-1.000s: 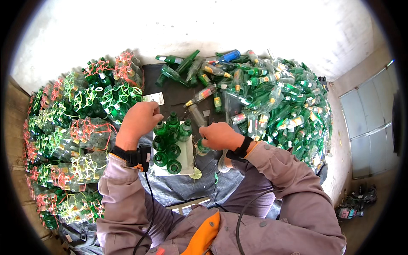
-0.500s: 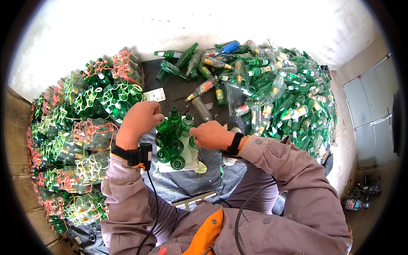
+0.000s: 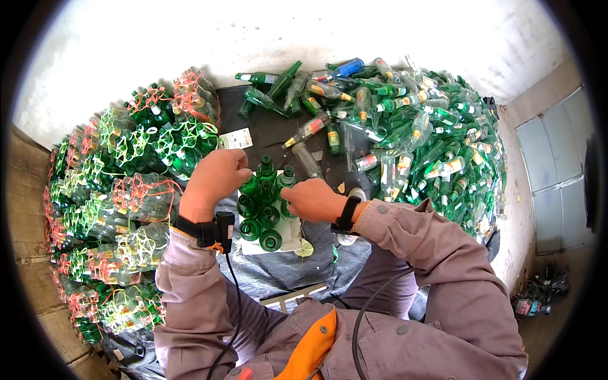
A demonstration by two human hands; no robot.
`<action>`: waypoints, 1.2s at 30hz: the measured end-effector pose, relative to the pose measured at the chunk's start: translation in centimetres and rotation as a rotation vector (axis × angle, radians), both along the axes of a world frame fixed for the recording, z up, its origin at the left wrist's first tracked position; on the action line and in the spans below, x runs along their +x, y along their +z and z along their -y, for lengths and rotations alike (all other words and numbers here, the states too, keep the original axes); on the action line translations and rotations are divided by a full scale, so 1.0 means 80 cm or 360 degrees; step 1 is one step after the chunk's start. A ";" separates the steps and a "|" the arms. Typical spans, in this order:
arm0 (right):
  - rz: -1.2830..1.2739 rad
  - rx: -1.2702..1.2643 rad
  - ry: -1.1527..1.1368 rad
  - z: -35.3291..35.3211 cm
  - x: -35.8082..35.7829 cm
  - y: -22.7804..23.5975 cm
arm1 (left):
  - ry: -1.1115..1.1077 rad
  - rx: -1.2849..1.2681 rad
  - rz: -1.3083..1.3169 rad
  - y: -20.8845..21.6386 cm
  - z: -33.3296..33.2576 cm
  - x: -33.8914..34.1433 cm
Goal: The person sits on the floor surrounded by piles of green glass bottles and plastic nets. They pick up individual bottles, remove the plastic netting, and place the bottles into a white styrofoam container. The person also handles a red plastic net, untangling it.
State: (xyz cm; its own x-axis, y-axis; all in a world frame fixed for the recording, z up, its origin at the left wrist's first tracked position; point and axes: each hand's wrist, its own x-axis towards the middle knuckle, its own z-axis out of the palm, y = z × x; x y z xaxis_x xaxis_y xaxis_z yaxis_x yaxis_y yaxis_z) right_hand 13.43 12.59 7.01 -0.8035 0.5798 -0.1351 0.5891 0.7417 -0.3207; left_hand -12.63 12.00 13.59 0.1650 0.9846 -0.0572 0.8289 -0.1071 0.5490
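Several green glass bottles (image 3: 265,190) stand upright in a tight cluster before me, on a white board (image 3: 291,243). My left hand (image 3: 215,179) is bent over the cluster's far left side, its fingers curled together beside a bottle neck (image 3: 249,185). What the left fingertips hold, if anything, is hidden. From the right, my right hand (image 3: 312,200) closes its fingers on a green bottle (image 3: 287,211) at the edge of the cluster. Behind that one, another green bottle (image 3: 287,175) rises just above the right fingers.
A big heap of loose bottles (image 3: 411,139) lies to the right. Stacked bundles of bottles (image 3: 120,221) tied with red and yellow-green strapping fill the left. A clear bottle (image 3: 306,161) lies beyond the cluster, near a white label card (image 3: 235,139) on the dark sheet.
The whole view has shifted slightly. Both hands keep nearly the same places against the bottle cluster, and the standing bottles look the same.
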 end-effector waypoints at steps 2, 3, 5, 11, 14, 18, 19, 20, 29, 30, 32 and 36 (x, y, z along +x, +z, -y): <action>0.0018 -0.0006 -0.0003 -0.001 -0.003 0.000 | -0.0006 0.0013 0.0003 -0.001 0.000 -0.001; 0.0027 -0.0011 -0.0004 0.000 -0.004 0.001 | -0.0011 0.0018 0.0018 -0.002 0.001 -0.002; 0.0021 -0.0006 -0.0020 -0.001 -0.006 0.005 | -0.0022 0.0036 0.0023 -0.003 0.002 -0.004; -0.0021 -0.0029 -0.0041 -0.002 -0.001 -0.006 | -0.0034 0.0013 -0.0010 0.002 0.001 0.000; 0.0052 -0.0088 -0.0041 -0.004 -0.003 0.000 | -0.0023 -0.0016 -0.0015 -0.001 0.001 0.000; 0.0128 -0.0216 -0.0049 -0.011 0.000 0.007 | -0.0020 -0.0032 -0.0030 -0.001 0.000 0.000; 0.0141 -0.0249 -0.0048 -0.012 0.001 0.007 | -0.0023 -0.0047 -0.0038 0.000 0.000 0.001; 0.0155 -0.0280 -0.0052 -0.013 0.002 0.007 | -0.0027 -0.0062 -0.0047 0.001 0.000 0.002; 0.0265 -0.0347 -0.0079 -0.019 0.008 0.020 | -0.0052 -0.0043 -0.0037 -0.001 -0.002 0.009; 0.0263 -0.0339 -0.0078 -0.019 0.008 0.022 | -0.0052 -0.0041 -0.0034 -0.001 -0.002 0.009; 0.0269 -0.0327 -0.0071 -0.022 0.010 0.025 | -0.0050 -0.0037 -0.0027 -0.001 -0.002 0.009; 0.0313 -0.0273 -0.0063 -0.026 0.011 0.018 | -0.0043 -0.0036 0.0006 0.000 0.000 0.006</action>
